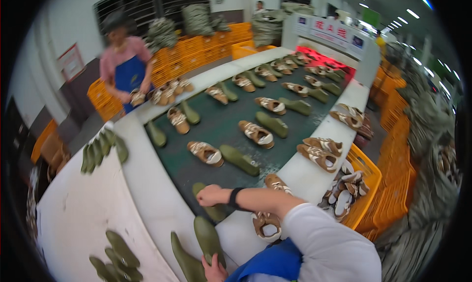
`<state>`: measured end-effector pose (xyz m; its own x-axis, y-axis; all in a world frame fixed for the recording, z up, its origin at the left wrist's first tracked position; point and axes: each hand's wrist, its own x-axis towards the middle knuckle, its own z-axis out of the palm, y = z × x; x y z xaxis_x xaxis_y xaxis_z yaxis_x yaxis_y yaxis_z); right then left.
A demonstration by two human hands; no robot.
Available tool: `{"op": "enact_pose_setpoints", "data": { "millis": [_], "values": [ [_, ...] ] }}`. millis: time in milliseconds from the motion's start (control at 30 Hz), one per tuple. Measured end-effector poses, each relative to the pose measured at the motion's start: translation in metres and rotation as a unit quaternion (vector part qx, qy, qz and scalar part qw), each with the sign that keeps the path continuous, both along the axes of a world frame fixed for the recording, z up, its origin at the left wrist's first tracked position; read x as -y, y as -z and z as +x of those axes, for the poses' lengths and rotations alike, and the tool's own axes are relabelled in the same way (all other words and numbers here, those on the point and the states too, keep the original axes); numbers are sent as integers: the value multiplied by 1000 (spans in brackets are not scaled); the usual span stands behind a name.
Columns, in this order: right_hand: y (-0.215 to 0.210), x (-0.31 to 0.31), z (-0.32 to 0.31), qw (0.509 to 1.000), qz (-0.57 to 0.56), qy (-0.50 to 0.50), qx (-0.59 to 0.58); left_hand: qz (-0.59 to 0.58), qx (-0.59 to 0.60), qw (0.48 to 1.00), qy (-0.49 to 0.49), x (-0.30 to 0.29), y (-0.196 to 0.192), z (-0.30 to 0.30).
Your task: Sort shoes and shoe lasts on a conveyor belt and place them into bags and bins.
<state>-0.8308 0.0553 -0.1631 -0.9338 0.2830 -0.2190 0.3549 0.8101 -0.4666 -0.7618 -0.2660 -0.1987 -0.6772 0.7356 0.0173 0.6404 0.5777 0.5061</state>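
Green shoe lasts and brown-and-white shoes lie in rows on the dark green conveyor belt [196,127]. My right hand [211,196], with a black band at the wrist, is closed over a green shoe last [215,212] at the belt's near end. Part of that last is hidden under the hand. Low in the picture, my left hand [214,268] grips the lower end of another green last [208,236]. Beside it on the white ledge is one more last [187,257]. A brown shoe [267,226] sits under my right forearm.
Across the belt a person [129,65] in a blue apron handles a shoe. Several lasts [118,255] rest on the white table [73,208] at left. At right, an orange crate [369,171] holds shoes, and shoe pairs [320,153] line the white edge.
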Motion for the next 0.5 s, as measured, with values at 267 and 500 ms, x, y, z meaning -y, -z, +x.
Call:
{"op": "enact_pose_setpoints", "data": {
  "millis": [267,500],
  "values": [
    [36,-8,-27,999,-34,0,-19,8,97,995,20,10,37,-15],
    [-11,-29,138,993,1,-118,0,-53,95,994,24,-9,-42,-10]
  ]
}}
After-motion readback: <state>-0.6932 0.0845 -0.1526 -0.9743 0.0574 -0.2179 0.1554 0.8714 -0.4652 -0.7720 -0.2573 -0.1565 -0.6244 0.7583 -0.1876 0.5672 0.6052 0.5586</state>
